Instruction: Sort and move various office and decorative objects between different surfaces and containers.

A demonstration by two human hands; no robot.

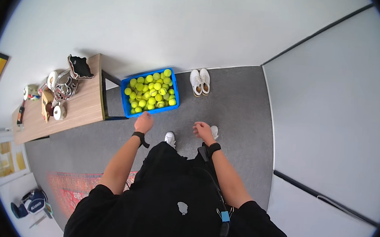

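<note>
My left hand point(144, 123) hovers just in front of the near edge of a blue plastic crate point(149, 112). Its fingers are curled into a loose fist, and no object shows in it. The crate sits on the floor, heaped with several yellow-green tennis balls point(153, 92). To the right, my right hand point(203, 132) hangs above the floor beside my white shoe point(214, 132). Its fingers are bent inward with nothing visible between them. Both wrists wear dark bands. A pair of white sneakers point(200, 82) stands right of the crate against the wall.
At left, a wooden table point(81, 100) holds a black-lined box point(81, 67), a metal rack point(65, 87), a white roll point(59, 112) and other items. A red patterned rug point(75, 189) lies behind it. Grey-white panels point(332, 95) stand at right.
</note>
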